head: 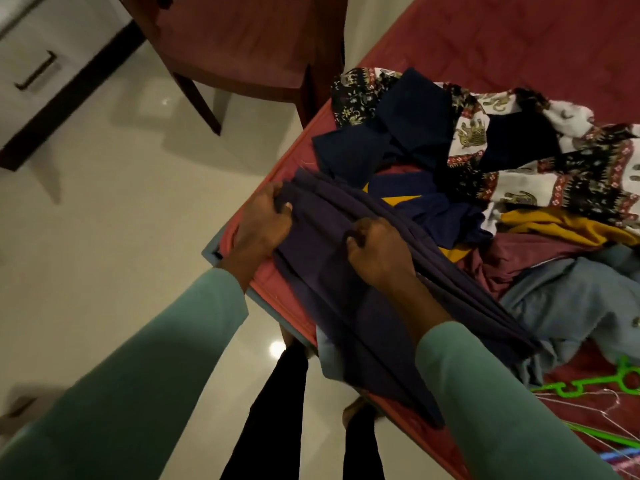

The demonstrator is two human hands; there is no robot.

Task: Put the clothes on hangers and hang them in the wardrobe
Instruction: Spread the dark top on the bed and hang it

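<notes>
Gripping a dark purple garment (311,271) at the near corner of the bed (519,29), the left hand (263,220) and right hand (377,251) are each pinching its bunched folds. Other clothes (485,150) are lying heaped farther up the bed, a green hanger (588,384) nearer.

Clothes pile (485,174) on bed (519,36); hangers (588,386) at pile's right; chair (242,46) left of bed

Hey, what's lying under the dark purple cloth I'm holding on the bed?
Under the dark purple cloth, a light blue garment pokes out at its lower and right edges, on the red bedcover. Whatever else lies beneath is covered.
</notes>
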